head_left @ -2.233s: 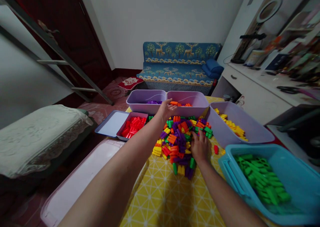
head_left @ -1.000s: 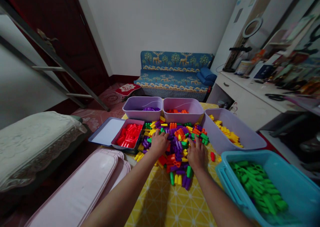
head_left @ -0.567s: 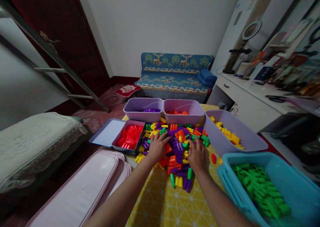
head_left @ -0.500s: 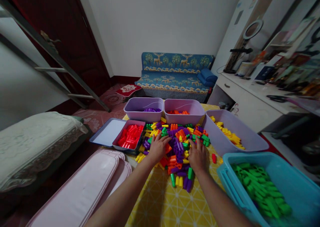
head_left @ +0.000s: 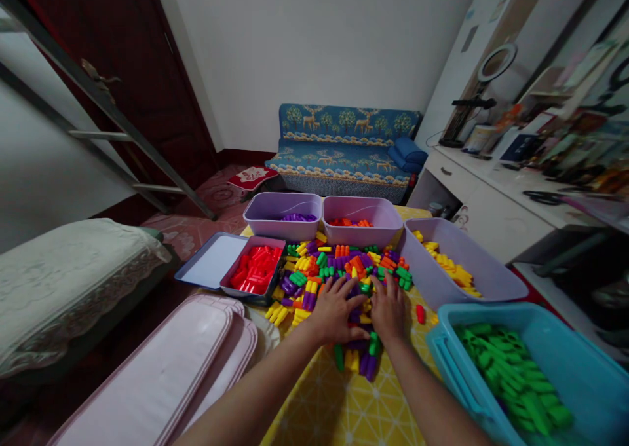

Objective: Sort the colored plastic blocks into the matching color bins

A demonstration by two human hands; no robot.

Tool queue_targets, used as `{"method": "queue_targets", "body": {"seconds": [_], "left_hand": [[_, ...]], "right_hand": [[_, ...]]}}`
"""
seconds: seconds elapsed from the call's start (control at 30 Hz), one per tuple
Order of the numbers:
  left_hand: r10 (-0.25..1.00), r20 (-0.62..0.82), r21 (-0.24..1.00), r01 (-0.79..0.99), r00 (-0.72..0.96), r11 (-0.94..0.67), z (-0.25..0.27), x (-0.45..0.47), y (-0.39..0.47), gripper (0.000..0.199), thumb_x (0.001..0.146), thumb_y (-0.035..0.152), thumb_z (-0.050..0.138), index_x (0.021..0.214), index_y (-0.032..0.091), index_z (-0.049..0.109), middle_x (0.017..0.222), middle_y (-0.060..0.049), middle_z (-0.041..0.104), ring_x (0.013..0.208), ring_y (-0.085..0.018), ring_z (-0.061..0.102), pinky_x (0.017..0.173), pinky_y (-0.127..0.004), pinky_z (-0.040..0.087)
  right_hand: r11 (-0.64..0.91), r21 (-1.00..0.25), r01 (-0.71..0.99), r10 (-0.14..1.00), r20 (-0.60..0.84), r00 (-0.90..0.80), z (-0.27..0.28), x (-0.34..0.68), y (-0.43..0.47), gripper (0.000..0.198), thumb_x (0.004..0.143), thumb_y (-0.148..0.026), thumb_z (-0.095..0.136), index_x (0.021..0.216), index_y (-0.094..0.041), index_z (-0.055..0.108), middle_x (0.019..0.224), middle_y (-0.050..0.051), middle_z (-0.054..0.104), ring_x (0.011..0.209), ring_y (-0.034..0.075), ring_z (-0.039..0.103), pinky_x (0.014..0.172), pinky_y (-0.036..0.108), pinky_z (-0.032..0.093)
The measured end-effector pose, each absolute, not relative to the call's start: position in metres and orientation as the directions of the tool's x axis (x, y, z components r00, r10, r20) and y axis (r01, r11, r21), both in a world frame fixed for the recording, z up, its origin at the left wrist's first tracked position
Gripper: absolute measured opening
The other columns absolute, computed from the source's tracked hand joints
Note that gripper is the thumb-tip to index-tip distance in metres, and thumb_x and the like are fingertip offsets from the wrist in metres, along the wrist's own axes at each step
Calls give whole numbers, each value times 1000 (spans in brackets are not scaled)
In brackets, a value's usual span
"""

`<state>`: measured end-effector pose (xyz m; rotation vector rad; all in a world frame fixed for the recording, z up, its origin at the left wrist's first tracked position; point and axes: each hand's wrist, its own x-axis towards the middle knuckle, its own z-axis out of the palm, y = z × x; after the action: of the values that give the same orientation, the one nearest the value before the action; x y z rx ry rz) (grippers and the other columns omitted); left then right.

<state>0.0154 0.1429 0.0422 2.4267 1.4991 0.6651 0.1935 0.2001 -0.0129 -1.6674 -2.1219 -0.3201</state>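
A heap of small plastic toy pieces (head_left: 339,260) in yellow, green, purple, orange and red covers the middle of the table. My left hand (head_left: 338,314) lies palm down over the heap's front part, fingers spread, covering the pieces beneath. Close on its right, my right hand (head_left: 388,307) rests on the heap's right side with its fingers apart. Neither hand visibly grips a piece. Between the fingertips stands a yellow piece (head_left: 354,272). Green and purple pieces (head_left: 369,357) lie just in front of the hands.
Two lilac bins behind hold purple pieces (head_left: 299,217) and orange pieces (head_left: 351,223). A grey-lilac bin (head_left: 491,272) holds yellow pieces; a turquoise bin (head_left: 594,361) holds green ones. Red pieces (head_left: 255,269) fill a hinged box at left. Pink lids (head_left: 162,374) lie front left.
My left hand has moved right and toward me across the heap, uncovering green, yellow and purple pieces at left. My right hand stays nearly in place.
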Motion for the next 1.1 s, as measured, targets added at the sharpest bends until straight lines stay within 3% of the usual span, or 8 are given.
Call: {"method": "queue_targets", "body": {"seconds": [0.17, 0.33, 0.5, 0.67, 0.77, 0.87, 1.0, 1.1], "left_hand": [[909, 266, 404, 819, 320, -407, 35, 11, 142, 40, 72, 21, 67, 111, 25, 65, 133, -10, 52, 114, -28, 54, 95, -42, 46], [945, 321, 687, 670, 66, -280, 39, 0, 154, 32, 70, 6, 59, 96, 22, 70, 114, -8, 61, 101, -21, 61, 88, -33, 50], [975, 18, 1000, -3, -221, -19, 45, -10, 170, 28, 70, 13, 67, 97, 17, 68, 82, -2, 67, 78, -18, 66, 79, -34, 55], [951, -259, 852, -505, -170, 142, 48, -20, 173, 49, 68, 11, 70, 116, 15, 59, 73, 1, 67, 72, -17, 70, 79, -35, 57], [941, -288, 866, -467, -177, 177, 49, -24, 172, 54, 68, 5, 69, 120, 15, 57, 74, 1, 68, 74, -17, 71, 80, -33, 57], [922, -299, 950, -171, -247, 262, 49, -27, 171, 49, 72, 7, 67, 120, 15, 59, 74, 0, 68, 68, -17, 69, 71, -33, 56], [922, -92, 911, 343, -375, 230, 53, -33, 172, 28, 74, 13, 69, 102, 16, 68, 83, -5, 70, 83, -21, 68, 79, -35, 53], [911, -14, 911, 371, -412, 182, 59, -39, 177, 15, 73, 13, 69, 87, 16, 69, 84, -7, 70, 93, -24, 66, 86, -38, 50]], "right_hand": [[280, -99, 955, 844, 500, -196, -18, 194, 203, 43, 85, -16, 51, 127, -22, 59, 146, 12, 42, 117, 26, 48, 98, 38, 38], [282, -85, 956, 831, 519, -199, -18, 193, 203, 43, 85, -15, 49, 126, -23, 61, 145, 11, 43, 113, 25, 49, 96, 38, 39], [274, -75, 959, 834, 515, -198, -16, 193, 203, 41, 85, -16, 51, 124, -23, 62, 144, 11, 44, 111, 25, 50, 95, 38, 39], [289, -79, 954, 825, 526, -206, -19, 194, 205, 41, 86, -15, 50, 124, -22, 62, 144, 11, 44, 112, 25, 50, 95, 39, 40], [281, -85, 956, 831, 520, -198, -18, 194, 204, 43, 84, -14, 52, 125, -22, 61, 144, 12, 45, 111, 26, 50, 94, 39, 41], [272, -86, 958, 840, 508, -193, -16, 193, 202, 45, 82, -13, 54, 126, -23, 61, 144, 11, 44, 112, 26, 50, 95, 38, 41], [275, -88, 957, 844, 499, -197, -15, 193, 202, 45, 83, -13, 54, 126, -22, 60, 144, 11, 44, 114, 26, 49, 97, 38, 40], [271, -81, 959, 849, 490, -198, -15, 194, 201, 44, 84, -13, 51, 126, -22, 60, 144, 12, 44, 114, 26, 49, 98, 39, 39]]}}
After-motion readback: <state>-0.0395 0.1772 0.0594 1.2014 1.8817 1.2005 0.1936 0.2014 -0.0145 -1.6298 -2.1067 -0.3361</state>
